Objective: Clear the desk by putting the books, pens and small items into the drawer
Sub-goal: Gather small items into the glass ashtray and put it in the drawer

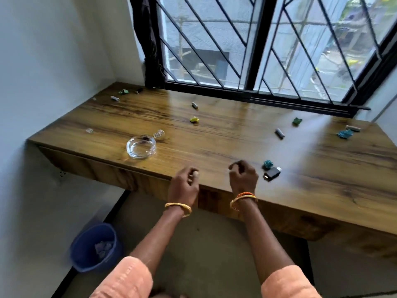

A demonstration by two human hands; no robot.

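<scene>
The wooden desk is strewn with small items. My left hand hovers over the front edge, fingers closed on a small white item. Just to its right is my right hand, fingers curled with nothing visible in them. Right of that hand lie a teal crumpled paper and a black lighter-like item. Farther back are a yellow scrap, a green scrap and grey cylinders. The drawer front under the desktop is closed.
A glass ashtray stands front left with a clear plastic piece behind it. More scraps lie at the back left corner and the right end. A barred window backs the desk. A blue bin sits on the floor, left.
</scene>
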